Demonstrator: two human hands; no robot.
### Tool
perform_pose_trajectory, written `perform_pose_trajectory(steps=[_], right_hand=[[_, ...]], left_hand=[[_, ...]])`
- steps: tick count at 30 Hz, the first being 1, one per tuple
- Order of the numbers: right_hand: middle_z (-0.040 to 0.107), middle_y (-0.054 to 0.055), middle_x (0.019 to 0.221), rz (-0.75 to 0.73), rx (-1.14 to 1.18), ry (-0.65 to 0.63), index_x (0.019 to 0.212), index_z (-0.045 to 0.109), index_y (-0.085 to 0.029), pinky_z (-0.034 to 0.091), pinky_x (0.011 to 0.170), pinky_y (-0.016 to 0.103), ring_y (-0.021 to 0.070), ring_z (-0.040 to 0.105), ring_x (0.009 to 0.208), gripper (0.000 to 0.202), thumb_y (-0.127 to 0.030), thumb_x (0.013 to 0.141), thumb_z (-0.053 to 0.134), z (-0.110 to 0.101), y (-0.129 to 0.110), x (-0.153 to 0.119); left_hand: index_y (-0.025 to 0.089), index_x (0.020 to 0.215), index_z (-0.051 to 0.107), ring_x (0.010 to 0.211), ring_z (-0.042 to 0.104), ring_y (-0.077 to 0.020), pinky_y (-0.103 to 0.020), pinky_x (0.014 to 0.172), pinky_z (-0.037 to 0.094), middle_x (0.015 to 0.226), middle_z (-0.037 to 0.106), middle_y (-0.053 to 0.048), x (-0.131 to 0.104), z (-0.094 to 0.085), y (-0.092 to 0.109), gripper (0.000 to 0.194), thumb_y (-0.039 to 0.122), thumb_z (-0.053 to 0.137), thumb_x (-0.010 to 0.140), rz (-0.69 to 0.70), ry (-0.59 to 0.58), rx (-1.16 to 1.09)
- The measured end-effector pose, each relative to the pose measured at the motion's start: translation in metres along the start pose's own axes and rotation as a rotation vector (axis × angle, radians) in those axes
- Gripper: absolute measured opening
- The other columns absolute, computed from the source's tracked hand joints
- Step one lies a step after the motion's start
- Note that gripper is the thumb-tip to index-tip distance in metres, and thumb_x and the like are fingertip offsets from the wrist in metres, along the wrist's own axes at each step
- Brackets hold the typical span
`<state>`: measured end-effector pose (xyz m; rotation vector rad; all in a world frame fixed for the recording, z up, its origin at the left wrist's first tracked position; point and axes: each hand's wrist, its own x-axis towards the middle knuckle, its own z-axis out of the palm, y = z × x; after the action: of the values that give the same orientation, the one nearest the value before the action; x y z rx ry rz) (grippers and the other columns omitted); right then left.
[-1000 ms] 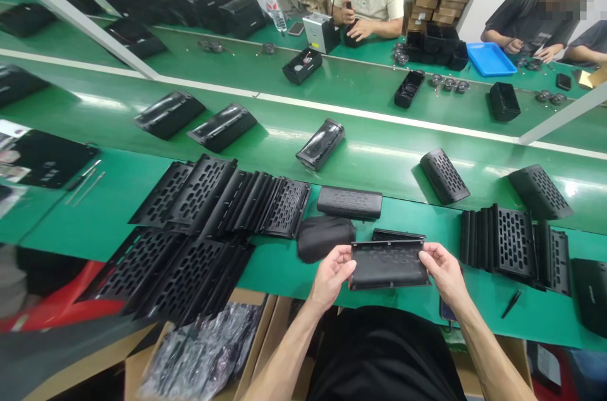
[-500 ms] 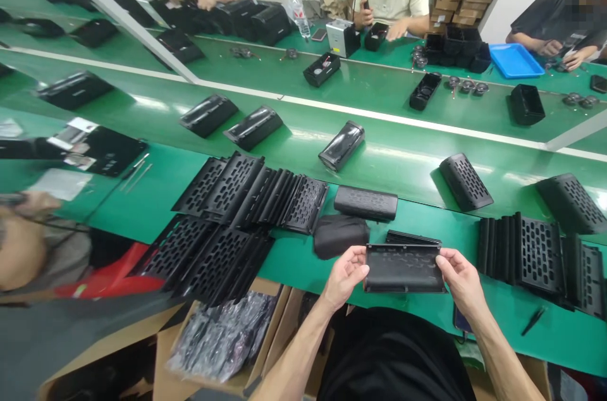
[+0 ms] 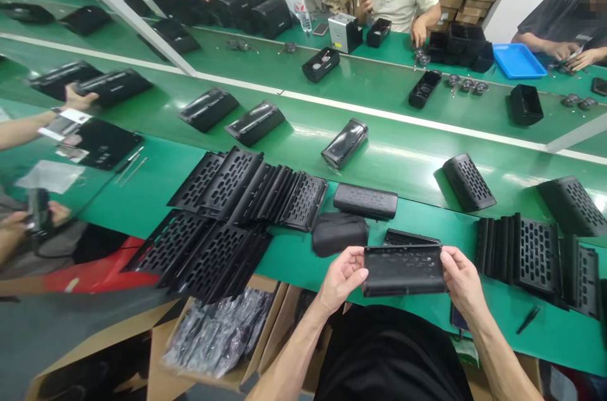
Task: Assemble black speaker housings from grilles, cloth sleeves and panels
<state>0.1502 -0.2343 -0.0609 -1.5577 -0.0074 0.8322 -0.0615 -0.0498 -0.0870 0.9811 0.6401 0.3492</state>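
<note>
Between my two hands is a black speaker grille panel point(image 3: 404, 273), its inner side facing me, with a dark sheet over its slots. My left hand point(image 3: 345, 273) pinches its left end, thumb on the near face. At the other end my right hand point(image 3: 462, 274) grips the upper right corner. Just beyond the panel lies another grille point(image 3: 411, 237), partly hidden by it. A folded black cloth point(image 3: 339, 234) rests to the left, and a closed grille-fronted case point(image 3: 365, 200) sits behind that.
Stacked grilles point(image 3: 227, 195) spread to the left, and more grille panels point(image 3: 535, 252) stand at right. A dark pen-like tool point(image 3: 528, 320) lies near the front edge. Black speaker cases point(image 3: 345, 143) sit along the green belt. Below is a carton of plastic-wrapped parts point(image 3: 222, 331). Several co-workers sit around.
The panel stays in both my hands, tipped slightly. At the left, a co-worker's hand now reaches a speaker case on the belt. The co-worker opposite has moved a hand towards the small speaker drivers.
</note>
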Motion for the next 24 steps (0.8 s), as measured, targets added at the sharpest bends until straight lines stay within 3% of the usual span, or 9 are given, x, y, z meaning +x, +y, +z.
perform_pose_trajectory(steps=[5,10,12,14,16,20,22,24], right_hand=[[0.064,0.000,0.073,0.002,0.012,-0.002,0.084,0.063,-0.028,0.045,0.057,0.030,0.0189,0.057,0.062,0.050,-0.066,0.062,0.088,0.007,-0.012,-0.004],[0.062,-0.001,0.068,0.054,-0.068,-0.065,0.083,0.061,-0.026,0.043,0.056,0.030,0.0179,0.054,0.058,0.053,-0.068,0.060,0.086,0.017,-0.021,0.003],[0.060,-0.002,0.065,0.109,-0.099,-0.152,0.083,0.063,-0.025,0.040,0.054,0.028,0.0162,0.051,0.055,0.055,-0.067,0.059,0.087,0.028,-0.026,0.009],[0.060,-0.002,0.064,0.145,-0.151,-0.268,0.082,0.065,-0.023,0.037,0.053,0.027,0.0146,0.049,0.053,0.055,-0.068,0.060,0.087,0.043,-0.032,0.016],[0.062,-0.001,0.065,0.146,-0.214,-0.404,0.081,0.067,-0.021,0.036,0.055,0.026,0.0134,0.050,0.055,0.053,-0.069,0.066,0.085,0.061,-0.039,0.027],[0.063,-0.001,0.066,0.029,-0.385,-0.647,0.081,0.070,-0.020,0.038,0.056,0.025,0.0130,0.052,0.056,0.048,-0.067,0.076,0.078,0.105,-0.053,0.074],[0.062,-0.001,0.064,-0.052,-0.399,-0.593,0.081,0.071,-0.020,0.039,0.053,0.026,0.0141,0.052,0.055,0.047,-0.066,0.075,0.079,0.136,-0.063,0.113],[0.062,0.000,0.065,-0.104,-0.330,-0.431,0.080,0.069,-0.022,0.044,0.054,0.028,0.0162,0.055,0.057,0.047,-0.066,0.071,0.083,0.173,-0.072,0.158]], left_hand=[[0.019,0.107,0.065,0.063,0.065,-0.0190,-0.029,0.052,0.051,0.080,0.068,-0.004,-0.007,0.001,0.015,0.055,0.066,0.075,0.079,-0.059,-0.061,-0.158],[0.020,0.095,0.066,0.044,0.061,-0.0171,-0.026,0.038,0.044,0.072,0.070,-0.004,0.003,0.002,0.026,0.068,0.085,0.053,0.082,-0.391,-0.285,-0.347],[0.018,0.095,0.070,0.050,0.065,-0.0185,-0.026,0.043,0.047,0.078,0.075,-0.008,0.010,0.002,0.022,0.072,0.087,0.056,0.079,-0.543,-0.347,-0.413],[0.015,0.094,0.074,0.063,0.072,-0.0228,-0.030,0.056,0.055,0.083,0.078,-0.012,0.015,0.002,0.014,0.072,0.084,0.064,0.075,-0.646,-0.335,-0.450],[0.013,0.101,0.076,0.076,0.076,-0.0311,-0.041,0.070,0.059,0.085,0.080,-0.014,0.018,0.000,0.006,0.074,0.083,0.065,0.077,-0.719,-0.328,-0.481],[0.007,0.117,0.074,0.098,0.076,-0.0411,-0.054,0.093,0.056,0.098,0.081,-0.019,0.026,-0.013,0.002,0.086,0.082,0.065,0.076,-0.588,-0.274,-0.587],[0.009,0.122,0.074,0.107,0.074,-0.0426,-0.055,0.100,0.053,0.103,0.081,-0.018,0.027,-0.024,0.009,0.085,0.079,0.070,0.074,-0.482,-0.205,-0.596],[0.014,0.124,0.074,0.115,0.071,-0.0430,-0.055,0.106,0.050,0.107,0.081,-0.015,0.027,-0.038,0.019,0.080,0.074,0.075,0.073,-0.345,-0.096,-0.576]])
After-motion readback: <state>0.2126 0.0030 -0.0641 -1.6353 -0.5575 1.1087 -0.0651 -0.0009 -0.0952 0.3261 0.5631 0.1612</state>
